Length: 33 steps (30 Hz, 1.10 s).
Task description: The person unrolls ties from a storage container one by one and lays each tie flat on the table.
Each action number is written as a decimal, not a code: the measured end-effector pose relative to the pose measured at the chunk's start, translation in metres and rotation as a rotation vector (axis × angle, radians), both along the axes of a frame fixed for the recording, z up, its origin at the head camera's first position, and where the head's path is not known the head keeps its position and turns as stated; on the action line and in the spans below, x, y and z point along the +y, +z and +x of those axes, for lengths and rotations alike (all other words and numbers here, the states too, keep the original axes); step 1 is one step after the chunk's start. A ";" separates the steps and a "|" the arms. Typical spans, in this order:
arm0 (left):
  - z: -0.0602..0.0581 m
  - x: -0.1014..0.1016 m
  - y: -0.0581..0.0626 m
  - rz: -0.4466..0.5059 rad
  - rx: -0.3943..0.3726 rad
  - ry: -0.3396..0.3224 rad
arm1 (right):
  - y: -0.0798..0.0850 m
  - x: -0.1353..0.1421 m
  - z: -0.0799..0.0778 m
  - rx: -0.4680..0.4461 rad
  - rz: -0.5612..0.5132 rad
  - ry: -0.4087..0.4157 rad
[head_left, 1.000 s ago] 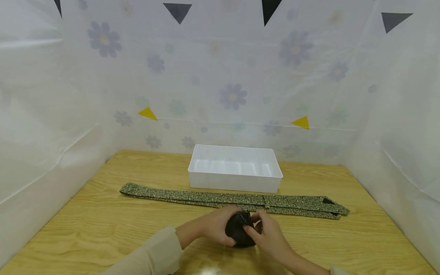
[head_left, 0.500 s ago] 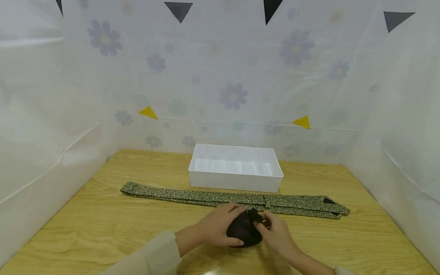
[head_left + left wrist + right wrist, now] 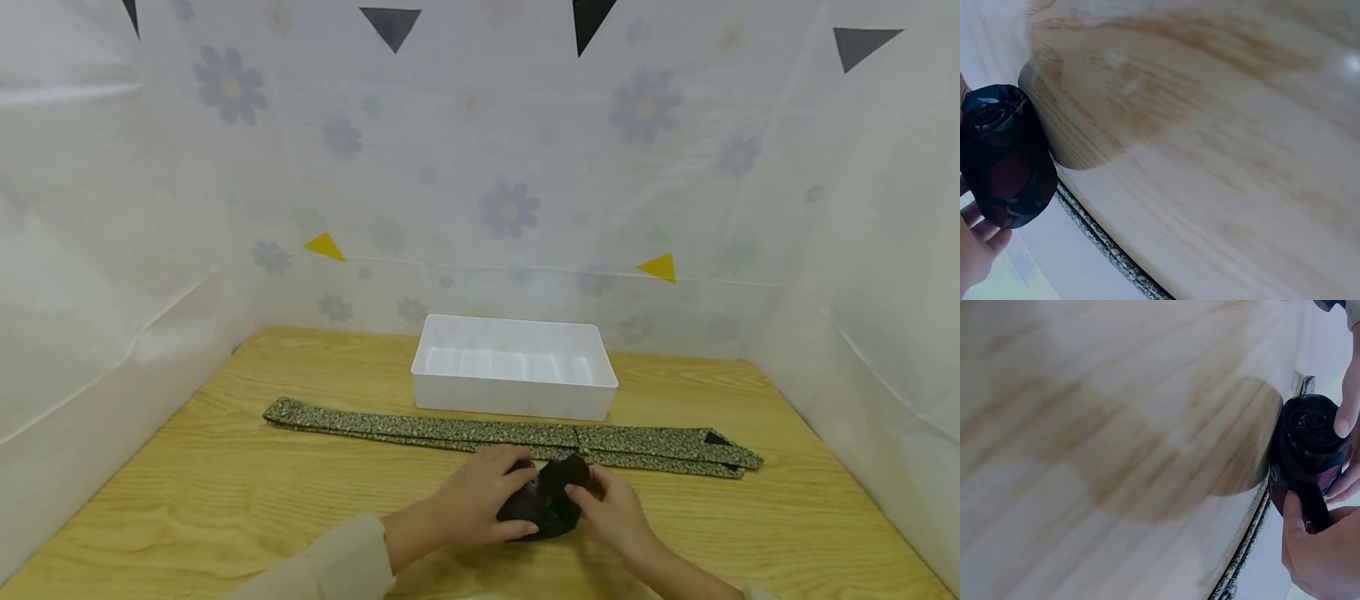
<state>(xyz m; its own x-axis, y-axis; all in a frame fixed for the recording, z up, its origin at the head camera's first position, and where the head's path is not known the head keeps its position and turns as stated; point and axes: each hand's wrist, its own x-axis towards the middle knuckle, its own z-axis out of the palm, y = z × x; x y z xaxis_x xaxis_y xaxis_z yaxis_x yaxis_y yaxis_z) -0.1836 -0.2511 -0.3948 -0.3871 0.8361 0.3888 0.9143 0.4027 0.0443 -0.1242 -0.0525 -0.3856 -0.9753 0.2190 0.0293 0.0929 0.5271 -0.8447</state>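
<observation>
A dark necktie rolled into a thick coil point(image 3: 536, 506) stands on the table between both hands in the head view. My left hand point(image 3: 480, 497) grips the coil from the left, thumb in front and fingers over the far side. My right hand point(image 3: 617, 510) pinches a loose flap point(image 3: 572, 477) of the dark tie between thumb and fingers. Spiral layers show at the end of the coil point(image 3: 1313, 428) in the right wrist view. In the left wrist view the coil point(image 3: 1010, 165) has a faint dark red and green pattern.
Behind the hands a green patterned necktie point(image 3: 450, 431) lies folded lengthwise across the wooden table point(image 3: 225, 500). A white open box point(image 3: 513, 397) stands beyond it. White sheeting hangs at the back and on both sides.
The right hand has moved a little right, drawing the flap of the dark tie out from the coil. The left hand keeps hold, with its fingers spread further over the top.
</observation>
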 end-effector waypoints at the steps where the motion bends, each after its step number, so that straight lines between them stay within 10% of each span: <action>1: 0.000 0.000 0.000 0.001 0.000 -0.003 | -0.001 0.001 0.000 0.005 0.005 -0.001; 13: -0.004 -0.003 0.005 -0.040 -0.022 -0.098 | -0.007 0.011 0.000 -0.090 -0.140 -0.076; 21: -0.005 -0.003 0.004 -0.052 0.102 -0.097 | -0.010 0.026 -0.003 -0.201 -0.154 0.032; 33: -0.002 -0.008 0.005 -0.086 0.177 -0.115 | 0.005 0.052 -0.007 -0.170 0.198 0.091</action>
<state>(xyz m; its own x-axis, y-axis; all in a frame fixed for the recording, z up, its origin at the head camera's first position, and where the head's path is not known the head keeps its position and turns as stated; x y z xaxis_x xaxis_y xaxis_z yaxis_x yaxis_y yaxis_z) -0.1860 -0.2589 -0.3896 -0.2199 0.9035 0.3679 0.9448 0.2911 -0.1504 -0.1312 -0.0007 -0.3805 -0.9852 0.1370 -0.1027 0.1694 0.6931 -0.7007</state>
